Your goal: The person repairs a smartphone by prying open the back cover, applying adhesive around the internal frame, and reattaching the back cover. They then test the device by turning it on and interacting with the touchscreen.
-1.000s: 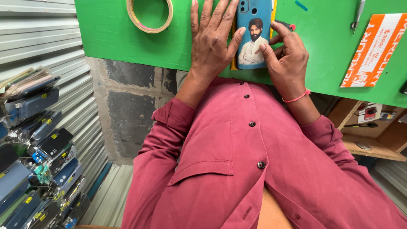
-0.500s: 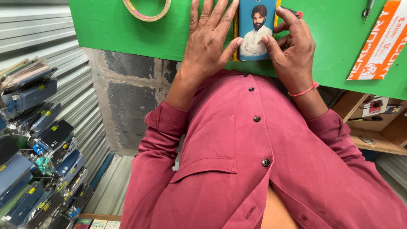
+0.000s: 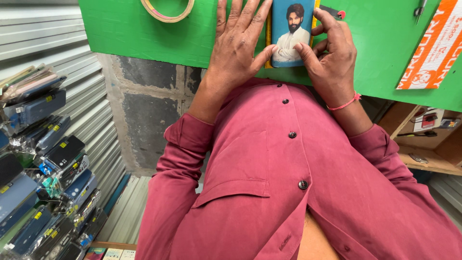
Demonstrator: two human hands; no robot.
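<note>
Slippage looked the main risk: the phone case (image 3: 291, 33) lay on the green desk (image 3: 125, 29), the left hand (image 3: 238, 45) spread flat beside it, the right hand (image 3: 329, 53) pinching its edge; uneven pressure could have skewed it.

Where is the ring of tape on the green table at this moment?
In the head view, the tape ring lies on the green table at the top edge, apart from the left hand, on its outer side.
</note>
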